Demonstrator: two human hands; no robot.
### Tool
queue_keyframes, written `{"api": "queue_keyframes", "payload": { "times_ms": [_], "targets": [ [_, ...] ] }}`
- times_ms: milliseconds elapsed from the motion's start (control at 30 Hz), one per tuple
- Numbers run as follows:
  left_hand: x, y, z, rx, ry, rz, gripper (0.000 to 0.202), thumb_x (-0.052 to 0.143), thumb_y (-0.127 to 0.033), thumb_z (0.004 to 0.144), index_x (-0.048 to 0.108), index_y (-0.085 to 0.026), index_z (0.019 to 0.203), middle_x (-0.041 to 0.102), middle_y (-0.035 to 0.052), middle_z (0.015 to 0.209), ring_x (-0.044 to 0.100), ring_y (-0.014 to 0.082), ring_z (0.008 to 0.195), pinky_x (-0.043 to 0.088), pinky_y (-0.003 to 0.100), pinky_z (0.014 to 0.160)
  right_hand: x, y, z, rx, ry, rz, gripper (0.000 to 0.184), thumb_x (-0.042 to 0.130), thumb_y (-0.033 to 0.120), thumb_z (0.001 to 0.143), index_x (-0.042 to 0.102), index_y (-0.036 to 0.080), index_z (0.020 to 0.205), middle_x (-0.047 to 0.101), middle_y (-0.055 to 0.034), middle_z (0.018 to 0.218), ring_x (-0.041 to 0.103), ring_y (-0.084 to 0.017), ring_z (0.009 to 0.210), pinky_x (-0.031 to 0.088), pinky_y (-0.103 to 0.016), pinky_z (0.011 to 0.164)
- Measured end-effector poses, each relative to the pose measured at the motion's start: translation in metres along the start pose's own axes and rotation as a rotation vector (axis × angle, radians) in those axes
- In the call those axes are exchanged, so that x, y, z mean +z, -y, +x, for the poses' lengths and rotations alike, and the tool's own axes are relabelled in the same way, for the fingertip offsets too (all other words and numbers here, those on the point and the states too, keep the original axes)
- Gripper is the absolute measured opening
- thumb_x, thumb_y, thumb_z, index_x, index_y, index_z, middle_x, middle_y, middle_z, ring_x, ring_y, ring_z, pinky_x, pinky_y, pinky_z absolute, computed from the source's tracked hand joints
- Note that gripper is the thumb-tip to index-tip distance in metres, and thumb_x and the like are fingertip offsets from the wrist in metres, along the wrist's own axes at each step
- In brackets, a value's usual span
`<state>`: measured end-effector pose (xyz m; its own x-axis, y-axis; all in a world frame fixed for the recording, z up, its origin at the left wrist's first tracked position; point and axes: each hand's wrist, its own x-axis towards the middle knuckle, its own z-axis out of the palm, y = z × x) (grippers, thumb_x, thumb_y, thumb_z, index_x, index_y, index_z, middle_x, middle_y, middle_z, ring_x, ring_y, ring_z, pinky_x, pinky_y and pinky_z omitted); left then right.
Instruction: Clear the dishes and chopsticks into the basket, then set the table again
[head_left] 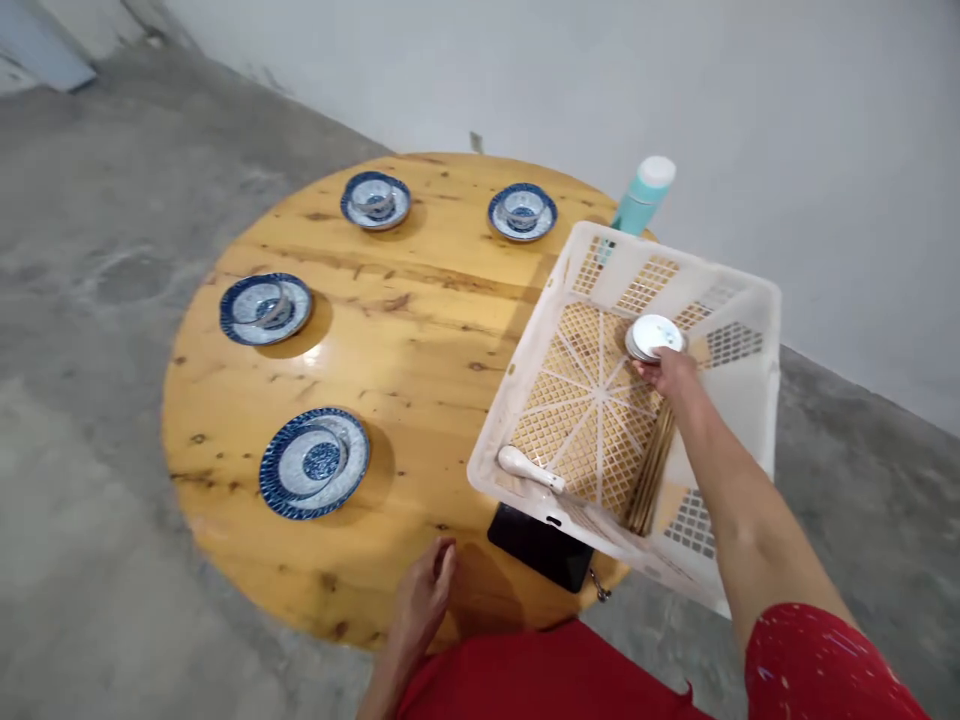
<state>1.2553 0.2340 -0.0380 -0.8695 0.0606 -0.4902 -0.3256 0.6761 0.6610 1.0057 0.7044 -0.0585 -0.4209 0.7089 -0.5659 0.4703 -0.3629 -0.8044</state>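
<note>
My right hand reaches into a white plastic basket on the right side of a round wooden table. Its fingers are closed on a small stack of white dishes at the far side of the basket. A white spoon and a bundle of wooden chopsticks lie on the basket floor. My left hand rests at the table's near edge, fingers loosely curled, holding nothing.
Several blue-and-white plates, each with a small bowl on it, sit around the table's left and far sides. A dark phone lies under the basket's near corner. A teal bottle stands behind the basket. Concrete floor surrounds the table.
</note>
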Motion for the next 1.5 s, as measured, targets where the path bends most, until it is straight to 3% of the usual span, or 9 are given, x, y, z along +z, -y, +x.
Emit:
{"api": "queue_keyframes", "payload": {
  "times_ms": [200,433,567,667,867,1033,1267,1400,1500],
  "targets": [
    [-0.002,-0.007,0.004,-0.017,-0.009,0.022,0.041,0.035,-0.047,0.091,0.063,-0.018,0.101,0.072,0.0064,0.079,0.068,0.0216,0.070,0.050,0.033,0.067,0.001,0.003,-0.014,-0.069,0.011,-0.036,0.043,0.052,0.006,0.087,0.048,0.018,0.127,0.062,0.0013,0.067,0.060,-0.010,0.049,0.048,-0.016,0.045],
    [-0.006,-0.007,0.011,-0.020,-0.006,-0.009,0.036,0.041,-0.048,0.088,0.063,-0.022,0.099,0.075,0.0049,0.084,0.073,0.0232,0.077,0.056,0.034,0.070,0.010,0.006,-0.023,-0.066,-0.026,-0.052,0.044,0.056,0.006,0.082,0.051,0.017,0.125,0.064,0.0023,0.067,0.060,-0.010,0.047,0.056,-0.021,0.050],
    [-0.008,-0.002,0.017,-0.022,-0.024,-0.009,0.037,0.046,-0.051,0.085,0.065,-0.022,0.097,0.076,0.0040,0.083,0.074,0.0233,0.076,0.057,0.031,0.066,0.019,0.004,-0.020,-0.095,0.051,-0.115,0.052,0.056,0.007,0.083,0.048,0.018,0.133,0.064,0.0025,0.065,0.063,-0.013,0.049,0.057,-0.024,0.048],
    [-0.024,-0.012,0.018,-0.041,-0.134,-0.006,0.035,0.047,-0.050,0.085,0.065,-0.022,0.098,0.076,0.0032,0.081,0.074,0.0218,0.074,0.057,0.029,0.065,0.022,0.001,-0.020,-0.101,0.144,-0.145,0.054,0.057,0.008,0.083,0.048,0.016,0.135,0.065,0.0011,0.065,0.064,-0.015,0.051,0.059,-0.027,0.049],
    [-0.081,-0.083,0.032,0.106,-0.504,0.095,0.029,0.049,-0.038,0.092,0.066,-0.019,0.105,0.075,0.0033,0.083,0.073,0.0196,0.078,0.057,0.028,0.071,0.014,0.000,-0.021,-0.105,0.278,-0.204,0.061,0.061,0.005,0.079,0.047,0.019,0.137,0.069,-0.0007,0.073,0.065,-0.015,0.053,0.060,-0.028,0.050],
    [-0.093,-0.163,0.057,0.410,-0.521,0.085,0.023,0.049,-0.029,0.093,0.066,-0.018,0.102,0.073,0.0017,0.083,0.071,0.0144,0.072,0.055,0.026,0.072,0.010,0.002,-0.016,-0.030,0.303,-0.192,0.053,0.059,0.002,0.080,0.049,0.016,0.130,0.068,-0.0020,0.073,0.067,-0.016,0.056,0.062,-0.030,0.053],
    [-0.063,-0.274,0.112,0.680,-0.158,0.175,0.022,0.051,-0.031,0.091,0.065,-0.020,0.103,0.074,0.0021,0.088,0.069,0.0149,0.079,0.052,0.027,0.077,0.010,-0.002,-0.013,0.003,0.294,-0.108,0.047,0.055,0.001,0.082,0.049,0.013,0.128,0.067,-0.0022,0.067,0.067,-0.016,0.054,0.061,-0.029,0.050],
    [-0.024,-0.320,0.163,0.672,0.032,0.379,0.031,0.046,-0.031,0.093,0.063,-0.013,0.111,0.072,0.0078,0.094,0.066,0.0196,0.091,0.048,0.035,0.088,0.009,0.000,-0.013,0.025,0.277,-0.077,0.047,0.058,-0.001,0.080,0.052,0.011,0.125,0.067,-0.0026,0.066,0.065,-0.015,0.050,0.062,-0.030,0.049],
    [0.012,-0.339,0.198,0.575,0.091,0.438,0.036,0.046,-0.036,0.093,0.063,-0.010,0.111,0.071,0.0143,0.106,0.065,0.0235,0.100,0.047,0.037,0.091,0.008,0.000,-0.016,0.015,0.288,-0.060,0.049,0.060,-0.002,0.077,0.055,0.011,0.124,0.069,-0.0033,0.068,0.063,-0.014,0.046,0.061,-0.030,0.048]
  ]
}}
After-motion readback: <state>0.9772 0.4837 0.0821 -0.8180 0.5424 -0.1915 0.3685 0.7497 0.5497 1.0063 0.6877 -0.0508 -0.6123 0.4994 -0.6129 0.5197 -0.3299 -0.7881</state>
